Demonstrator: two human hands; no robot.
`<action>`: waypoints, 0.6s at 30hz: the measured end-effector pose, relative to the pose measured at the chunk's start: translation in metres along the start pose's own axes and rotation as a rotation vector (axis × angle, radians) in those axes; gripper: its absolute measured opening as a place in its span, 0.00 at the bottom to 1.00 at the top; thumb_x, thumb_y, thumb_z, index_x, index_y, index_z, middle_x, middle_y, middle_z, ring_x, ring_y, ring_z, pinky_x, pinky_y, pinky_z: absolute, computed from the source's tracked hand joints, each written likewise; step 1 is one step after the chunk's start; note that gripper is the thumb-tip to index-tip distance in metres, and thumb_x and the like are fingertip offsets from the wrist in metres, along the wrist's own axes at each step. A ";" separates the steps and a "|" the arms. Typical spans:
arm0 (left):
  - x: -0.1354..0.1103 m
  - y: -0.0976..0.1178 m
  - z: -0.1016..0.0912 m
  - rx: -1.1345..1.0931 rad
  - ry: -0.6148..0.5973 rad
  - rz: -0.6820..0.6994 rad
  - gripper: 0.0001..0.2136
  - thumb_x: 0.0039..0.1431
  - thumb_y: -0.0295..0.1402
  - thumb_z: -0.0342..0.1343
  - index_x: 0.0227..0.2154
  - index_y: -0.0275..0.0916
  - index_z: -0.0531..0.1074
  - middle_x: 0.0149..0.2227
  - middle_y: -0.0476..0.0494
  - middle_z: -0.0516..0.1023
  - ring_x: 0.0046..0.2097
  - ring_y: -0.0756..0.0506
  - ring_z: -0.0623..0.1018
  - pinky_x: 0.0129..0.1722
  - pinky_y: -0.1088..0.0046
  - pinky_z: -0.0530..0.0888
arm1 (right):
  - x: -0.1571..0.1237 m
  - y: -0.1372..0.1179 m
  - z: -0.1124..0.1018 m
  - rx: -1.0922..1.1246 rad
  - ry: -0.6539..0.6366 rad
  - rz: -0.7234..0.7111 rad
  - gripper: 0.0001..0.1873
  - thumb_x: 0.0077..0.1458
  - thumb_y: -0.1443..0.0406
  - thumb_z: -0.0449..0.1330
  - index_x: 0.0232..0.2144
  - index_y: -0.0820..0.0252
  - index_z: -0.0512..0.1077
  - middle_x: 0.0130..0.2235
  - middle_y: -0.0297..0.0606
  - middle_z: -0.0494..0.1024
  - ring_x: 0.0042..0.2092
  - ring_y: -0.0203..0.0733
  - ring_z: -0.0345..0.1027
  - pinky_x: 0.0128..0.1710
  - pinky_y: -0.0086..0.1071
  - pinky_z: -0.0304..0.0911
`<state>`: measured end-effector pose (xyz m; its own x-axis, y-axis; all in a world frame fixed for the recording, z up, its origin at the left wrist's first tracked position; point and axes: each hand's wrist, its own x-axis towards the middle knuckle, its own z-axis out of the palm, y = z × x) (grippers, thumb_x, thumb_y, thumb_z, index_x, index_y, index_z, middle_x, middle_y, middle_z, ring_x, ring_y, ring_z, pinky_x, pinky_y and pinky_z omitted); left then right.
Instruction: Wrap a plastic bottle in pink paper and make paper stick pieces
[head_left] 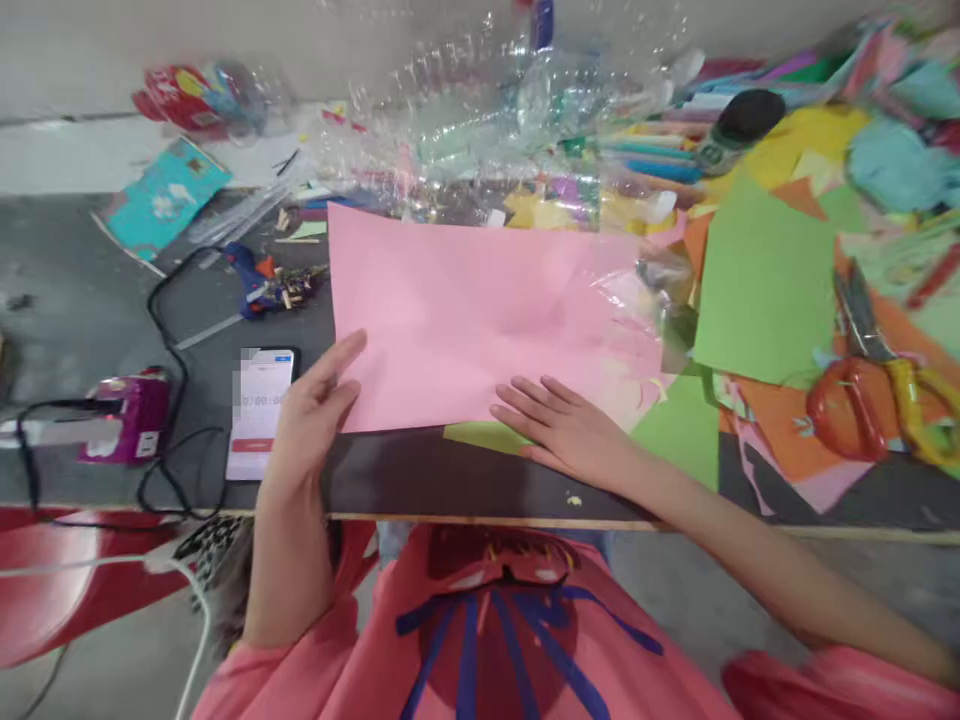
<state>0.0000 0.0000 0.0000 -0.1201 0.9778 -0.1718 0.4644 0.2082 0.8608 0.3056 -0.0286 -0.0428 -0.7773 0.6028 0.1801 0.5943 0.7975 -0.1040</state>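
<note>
A large sheet of pink paper (457,310) lies across the middle of the table, slightly bent, its right end under a piece of clear plastic. My left hand (315,400) is at the sheet's left edge, thumb and forefinger stretched out apart over the paper; its other fingers are mostly hidden. Flat on the lower edge of the pink paper rests my right hand (566,435), fingers extended and holding nothing. Green paper (686,440) sticks out from beneath the sheet's lower right.
At left are a phone (259,415), a purple box (131,418), a blue glue gun (251,285) and black cable. Orange-handled scissors (847,410), yellow-handled scissors (926,400) and a green sheet (769,280) lie right. Clear plastic (465,110), markers and paper scraps crowd the back.
</note>
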 end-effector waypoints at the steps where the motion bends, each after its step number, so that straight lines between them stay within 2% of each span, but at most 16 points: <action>1: 0.001 0.001 -0.001 0.019 -0.004 0.000 0.23 0.51 0.36 0.55 0.52 0.49 0.73 0.59 0.53 0.72 0.65 0.38 0.66 0.68 0.56 0.60 | -0.006 0.004 -0.003 0.001 0.001 0.016 0.23 0.66 0.59 0.49 0.58 0.65 0.68 0.60 0.45 0.71 0.60 0.48 0.67 0.55 0.44 0.68; 4: 0.004 0.001 -0.002 0.051 -0.013 0.001 0.22 0.51 0.35 0.55 0.52 0.49 0.74 0.59 0.52 0.72 0.65 0.39 0.66 0.68 0.57 0.59 | -0.024 0.015 -0.013 0.001 0.067 0.048 0.20 0.65 0.62 0.50 0.52 0.69 0.71 0.55 0.48 0.76 0.56 0.47 0.71 0.54 0.42 0.69; 6: 0.006 -0.001 -0.002 0.049 -0.019 0.004 0.22 0.50 0.35 0.55 0.51 0.48 0.74 0.59 0.51 0.72 0.65 0.39 0.66 0.69 0.57 0.58 | -0.037 0.023 -0.022 0.004 0.172 0.045 0.14 0.63 0.65 0.53 0.44 0.69 0.75 0.47 0.48 0.81 0.50 0.46 0.75 0.50 0.40 0.71; 8: 0.006 -0.001 -0.001 0.042 -0.013 0.006 0.22 0.51 0.34 0.55 0.51 0.48 0.74 0.59 0.52 0.72 0.65 0.40 0.66 0.69 0.57 0.58 | -0.049 0.029 -0.032 -0.013 0.280 0.065 0.09 0.60 0.69 0.56 0.32 0.64 0.75 0.33 0.43 0.83 0.37 0.43 0.77 0.39 0.35 0.73; 9: 0.005 0.000 -0.001 0.046 -0.007 0.017 0.22 0.51 0.33 0.55 0.51 0.48 0.74 0.59 0.52 0.73 0.64 0.40 0.66 0.69 0.57 0.59 | -0.052 0.030 -0.036 -0.029 0.321 0.093 0.09 0.59 0.70 0.57 0.28 0.61 0.74 0.27 0.39 0.81 0.32 0.40 0.76 0.34 0.34 0.72; 11: 0.001 0.005 0.000 0.076 0.011 0.078 0.21 0.53 0.32 0.54 0.50 0.50 0.75 0.58 0.55 0.73 0.64 0.41 0.67 0.68 0.58 0.59 | -0.053 0.029 -0.041 -0.053 0.386 0.167 0.09 0.58 0.71 0.57 0.26 0.58 0.71 0.22 0.34 0.77 0.26 0.38 0.71 0.27 0.32 0.67; 13: -0.005 0.013 0.002 0.105 0.035 0.166 0.19 0.54 0.32 0.54 0.50 0.52 0.75 0.57 0.56 0.74 0.64 0.42 0.67 0.69 0.59 0.59 | -0.045 0.022 -0.041 -0.036 0.413 0.211 0.04 0.59 0.69 0.57 0.34 0.58 0.72 0.27 0.37 0.79 0.31 0.40 0.73 0.31 0.33 0.69; 14: -0.008 0.017 0.004 0.102 0.045 0.198 0.19 0.54 0.32 0.55 0.50 0.52 0.75 0.57 0.57 0.74 0.64 0.42 0.67 0.69 0.59 0.59 | -0.038 0.017 -0.039 -0.014 0.400 0.216 0.06 0.59 0.67 0.58 0.40 0.59 0.71 0.33 0.41 0.81 0.37 0.43 0.75 0.37 0.36 0.71; 16: -0.011 0.023 0.011 0.022 0.031 0.185 0.20 0.53 0.32 0.56 0.49 0.50 0.76 0.56 0.54 0.75 0.63 0.41 0.68 0.68 0.59 0.60 | -0.023 0.009 -0.033 0.023 0.308 0.211 0.21 0.59 0.60 0.58 0.52 0.64 0.66 0.49 0.52 0.78 0.53 0.52 0.70 0.50 0.45 0.68; 18: -0.010 0.025 0.018 -0.122 -0.029 0.079 0.22 0.50 0.33 0.58 0.50 0.44 0.75 0.57 0.49 0.75 0.62 0.39 0.69 0.66 0.58 0.64 | -0.010 0.004 -0.025 0.022 0.221 0.204 0.27 0.59 0.62 0.56 0.58 0.67 0.62 0.59 0.57 0.70 0.63 0.56 0.59 0.58 0.51 0.61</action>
<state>0.0287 -0.0041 0.0141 -0.0615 0.9917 -0.1131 0.3612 0.1277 0.9237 0.3210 -0.0323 -0.0203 -0.5770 0.7325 0.3613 0.7272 0.6621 -0.1812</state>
